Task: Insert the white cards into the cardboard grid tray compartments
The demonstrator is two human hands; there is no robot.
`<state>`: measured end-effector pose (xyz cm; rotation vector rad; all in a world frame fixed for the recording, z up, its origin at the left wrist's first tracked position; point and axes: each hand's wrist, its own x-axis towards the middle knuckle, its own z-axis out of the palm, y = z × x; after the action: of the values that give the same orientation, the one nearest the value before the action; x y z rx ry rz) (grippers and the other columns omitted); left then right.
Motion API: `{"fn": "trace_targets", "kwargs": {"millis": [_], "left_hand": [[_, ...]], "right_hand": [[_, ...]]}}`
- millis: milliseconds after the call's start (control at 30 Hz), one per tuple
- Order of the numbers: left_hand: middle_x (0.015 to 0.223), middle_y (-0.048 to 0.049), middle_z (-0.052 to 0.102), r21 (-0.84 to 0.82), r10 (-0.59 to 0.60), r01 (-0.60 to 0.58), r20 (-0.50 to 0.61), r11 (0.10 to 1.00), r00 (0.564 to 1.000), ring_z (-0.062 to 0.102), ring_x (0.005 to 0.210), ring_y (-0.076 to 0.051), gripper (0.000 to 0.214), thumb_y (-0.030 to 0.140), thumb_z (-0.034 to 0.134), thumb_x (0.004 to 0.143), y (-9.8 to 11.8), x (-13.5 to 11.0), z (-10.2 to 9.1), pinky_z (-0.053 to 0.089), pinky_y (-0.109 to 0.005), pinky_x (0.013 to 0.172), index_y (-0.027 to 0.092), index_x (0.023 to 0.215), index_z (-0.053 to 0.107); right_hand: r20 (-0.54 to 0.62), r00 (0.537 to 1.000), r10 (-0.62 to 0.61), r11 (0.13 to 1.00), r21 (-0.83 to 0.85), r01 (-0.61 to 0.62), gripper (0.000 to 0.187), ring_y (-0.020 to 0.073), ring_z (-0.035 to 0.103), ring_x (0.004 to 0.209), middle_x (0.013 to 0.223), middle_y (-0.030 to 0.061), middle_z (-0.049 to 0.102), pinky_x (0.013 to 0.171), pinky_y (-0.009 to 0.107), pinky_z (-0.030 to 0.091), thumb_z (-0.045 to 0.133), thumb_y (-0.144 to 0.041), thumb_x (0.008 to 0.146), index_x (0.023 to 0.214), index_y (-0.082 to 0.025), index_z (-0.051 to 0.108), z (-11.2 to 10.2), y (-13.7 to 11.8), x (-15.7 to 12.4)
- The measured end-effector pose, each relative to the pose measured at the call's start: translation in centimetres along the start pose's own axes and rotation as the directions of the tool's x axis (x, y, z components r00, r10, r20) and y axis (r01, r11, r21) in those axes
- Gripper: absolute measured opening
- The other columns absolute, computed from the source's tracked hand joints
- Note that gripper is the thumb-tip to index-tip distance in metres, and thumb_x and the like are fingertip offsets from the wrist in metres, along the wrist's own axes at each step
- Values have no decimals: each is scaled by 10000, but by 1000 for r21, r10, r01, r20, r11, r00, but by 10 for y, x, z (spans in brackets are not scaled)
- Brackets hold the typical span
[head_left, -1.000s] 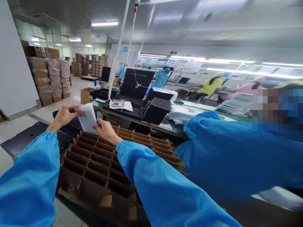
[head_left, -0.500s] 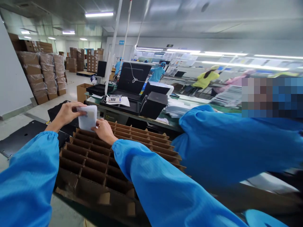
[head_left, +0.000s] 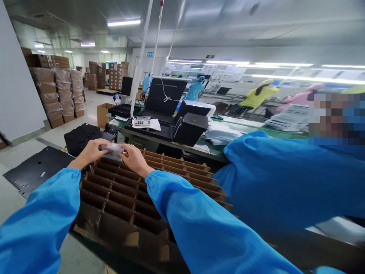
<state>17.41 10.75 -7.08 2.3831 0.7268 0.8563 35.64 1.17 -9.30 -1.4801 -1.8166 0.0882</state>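
Observation:
Both hands hold a whitish, flat piece with rounded corners [head_left: 114, 149], seen almost edge-on; what it is exactly I cannot make out. My left hand [head_left: 91, 151] pinches its left end, and my right hand [head_left: 133, 157] grips its right end. Beneath lies a box with a brown cardboard divider grid [head_left: 118, 198], made up of many narrow slots. The piece is at the far left rows of the grid, its lower part at the slot tops. Whether it reaches inside a slot is hard to see.
A co-worker in a blue sleeve [head_left: 285, 182] stands close on the right. Beyond the grid, a bench carries a calculator [head_left: 142, 121], a black box [head_left: 194, 127] and papers [head_left: 222, 133]. Black panels [head_left: 38, 167] lie at left; wrapped cartons [head_left: 47, 91] are stacked farther back.
The whitish piece has gone down toward the divider grid and tipped from showing its broad face to nearly edge-on. Both hands have kept their hold and lowered slightly; the view has shifted a little.

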Motion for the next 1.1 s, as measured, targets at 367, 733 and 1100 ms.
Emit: {"fn": "trace_targets", "kwargs": {"millis": [367, 733, 1100], "left_hand": [[792, -59, 716, 136, -93, 84, 61, 987, 994, 618, 737, -193, 402, 572, 643, 703, -2, 14, 3, 457, -295, 719, 188, 770, 743], [809, -44, 726, 193, -115, 105, 41, 976, 992, 645, 766, -182, 331, 485, 631, 756, -11, -1, 16, 481, -257, 711, 171, 794, 726], [1004, -99, 699, 515, -82, -48, 227, 856, 970, 596, 1048, -241, 388, 356, 366, 887, 28, -31, 10, 158, -533, 1150, 178, 876, 712]], "right_hand": [[35, 998, 44, 978, -207, -36, 216, 238, 519, 967, 1001, 74, 707, 854, 386, 380, 493, -223, 927, 906, -189, 706, 5, -11, -5], [29, 987, 161, 974, -164, -154, 204, 234, 517, 1006, 1001, 74, 687, 873, 376, 387, 495, -193, 916, 909, -194, 699, 21, -9, -11], [81, 996, 40, 961, -274, -17, 323, 260, 344, 1325, 1381, 111, 501, 1131, 541, 169, 410, -288, 956, 920, -176, 710, 20, -17, -29]]}}
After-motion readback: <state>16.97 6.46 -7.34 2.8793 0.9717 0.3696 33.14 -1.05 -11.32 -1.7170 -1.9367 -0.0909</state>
